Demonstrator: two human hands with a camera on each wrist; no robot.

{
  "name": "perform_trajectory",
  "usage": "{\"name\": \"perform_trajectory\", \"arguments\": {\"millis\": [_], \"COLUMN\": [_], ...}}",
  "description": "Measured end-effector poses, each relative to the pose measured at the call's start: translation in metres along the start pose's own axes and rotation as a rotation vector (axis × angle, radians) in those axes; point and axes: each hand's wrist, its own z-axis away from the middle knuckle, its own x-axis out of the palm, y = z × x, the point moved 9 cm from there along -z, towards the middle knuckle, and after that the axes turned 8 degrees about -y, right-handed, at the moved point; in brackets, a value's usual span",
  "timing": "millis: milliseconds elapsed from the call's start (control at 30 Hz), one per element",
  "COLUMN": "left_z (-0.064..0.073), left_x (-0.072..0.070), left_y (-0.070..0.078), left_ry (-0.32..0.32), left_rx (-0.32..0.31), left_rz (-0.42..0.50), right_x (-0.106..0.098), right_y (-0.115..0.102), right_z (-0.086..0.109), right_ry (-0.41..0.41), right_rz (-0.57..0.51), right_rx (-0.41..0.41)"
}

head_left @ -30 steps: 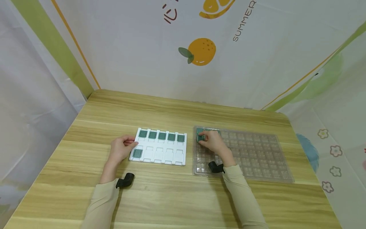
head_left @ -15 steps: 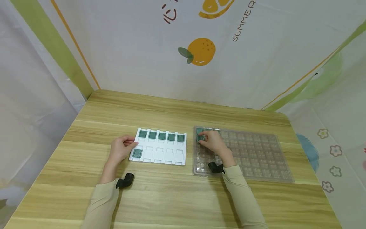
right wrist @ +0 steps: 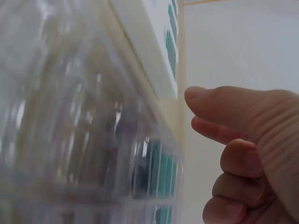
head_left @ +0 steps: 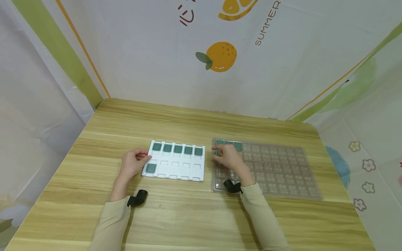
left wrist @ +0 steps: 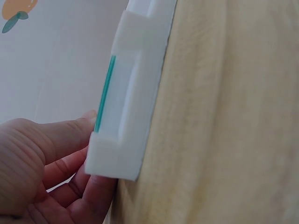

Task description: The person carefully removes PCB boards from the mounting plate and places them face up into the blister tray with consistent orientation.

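Observation:
My left hand (head_left: 135,162) pinches the left edge of a white plastic tray (head_left: 176,159), thumb on top and fingers beneath in the left wrist view. Green square circuit chips (head_left: 178,149) fill the tray's far row; another chip (head_left: 151,168) sits in the near-left pocket. My right hand (head_left: 230,157) hovers over the left end of a clear compartment tray (head_left: 279,167). Its thumb and forefinger are apart with nothing seen between them in the right wrist view, the other fingers bent. Green chips (head_left: 238,146) lie in the clear tray's far-left compartments, partly hidden by this hand.
Both trays lie on a wood-grain table (head_left: 176,216), with a strip of tabletop between them. A printed curtain (head_left: 150,62) hangs behind and at the sides. Black wrist cameras (head_left: 138,198) stick out from both sleeves.
My right hand has shifted slightly left and lifted off the chips at the clear tray's far-left corner, its thumb and forefinger now apart. My left hand and the white tray have stayed put.

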Motion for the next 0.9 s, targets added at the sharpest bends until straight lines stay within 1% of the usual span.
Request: {"name": "perform_trajectory", "arguments": {"millis": [333, 567, 700, 900], "left_z": [-0.002, -0.001, -0.001, -0.001], "left_x": [0.0, 0.001, 0.001, 0.001], "left_y": [0.0, -0.001, -0.001, 0.0], "left_ry": [0.01, 0.004, 0.0, 0.003], "left_rx": [0.011, 0.001, 0.001, 0.005], "left_rz": [0.0, 0.003, 0.002, 0.003], "right_x": [0.012, 0.021, 0.024, 0.031], "right_y": [-0.021, -0.037, -0.046, -0.062], "right_z": [-0.005, -0.01, -0.013, -0.019], "right_ry": [-0.013, -0.028, -0.036, -0.047], "right_rz": [-0.034, 0.0, -0.01, 0.016], "right_rx": [-0.065, -0.084, -0.086, -0.129]}}
